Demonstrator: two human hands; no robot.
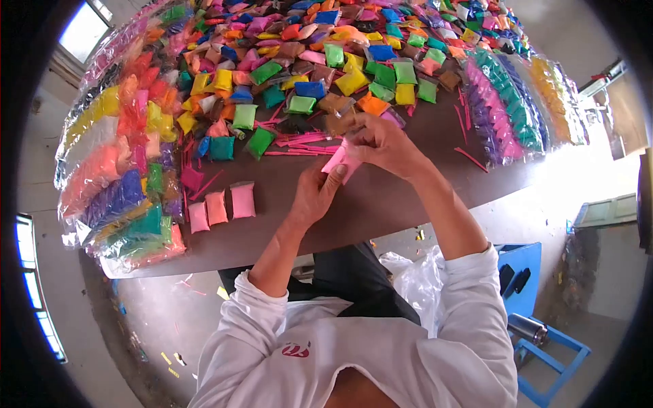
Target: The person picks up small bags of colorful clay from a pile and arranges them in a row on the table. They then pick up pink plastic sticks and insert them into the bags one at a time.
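Pink packet (340,162) held over the worktop (381,204), near its front edge; left hand (314,195) fingers clamped on its lower end; right hand (386,144) fingers pinched shut on its top. Three filled packets (219,206) in a row to the left.

wear: white top (381,364), long-sleeved | sleeves (255,306): cuffs bunched well back from left hand (314,196) and right hand (386,144) | chest: small red logo (296,349) | legs: dark trousers (354,279)

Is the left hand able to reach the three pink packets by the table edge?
Probably yes: bare table lies between the left hand and the three packets, though it holds a pink packet.
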